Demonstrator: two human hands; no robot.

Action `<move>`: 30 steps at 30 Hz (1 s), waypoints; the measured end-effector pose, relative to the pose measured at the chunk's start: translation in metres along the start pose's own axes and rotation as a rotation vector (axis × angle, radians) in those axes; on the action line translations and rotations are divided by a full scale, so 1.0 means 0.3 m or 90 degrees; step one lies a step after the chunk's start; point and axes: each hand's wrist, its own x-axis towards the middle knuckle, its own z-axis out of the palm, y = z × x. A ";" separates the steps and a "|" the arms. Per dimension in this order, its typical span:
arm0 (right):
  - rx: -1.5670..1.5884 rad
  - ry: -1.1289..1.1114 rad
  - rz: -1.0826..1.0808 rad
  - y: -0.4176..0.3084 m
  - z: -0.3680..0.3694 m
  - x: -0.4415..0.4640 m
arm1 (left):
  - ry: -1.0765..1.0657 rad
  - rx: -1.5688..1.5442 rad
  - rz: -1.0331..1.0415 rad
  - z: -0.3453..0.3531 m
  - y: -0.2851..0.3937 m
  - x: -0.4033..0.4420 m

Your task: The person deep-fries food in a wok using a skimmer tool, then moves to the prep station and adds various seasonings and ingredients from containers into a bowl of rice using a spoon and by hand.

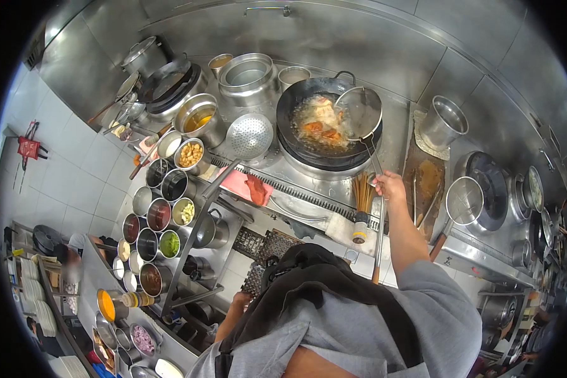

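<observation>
My right hand (389, 186) is closed around the long handle of a wire-mesh skimmer (359, 112). The skimmer's mesh rests over the right side of a black wok (286, 120), tilted against its rim. Orange and pale pieces of food (324, 116) sit in bubbling oil inside the wok. Low beside my apron hangs my left hand (240, 298), partly hidden, its fingers too unclear to read. Just left of my right hand stand a bundle of thin wooden sticks (362, 189) and a small capped bottle (360, 228).
A perforated ladle (249, 136) lies left of the wok. Further left are an oil pot (200, 120) and several ingredient tins (159, 214). To the right are a tall metal pot (444, 121), a second strainer (465, 200) and another wok (490, 189).
</observation>
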 end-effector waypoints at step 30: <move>-0.599 0.152 -0.212 -0.327 0.127 -0.029 | 0.054 -0.072 0.013 -0.073 -0.015 0.112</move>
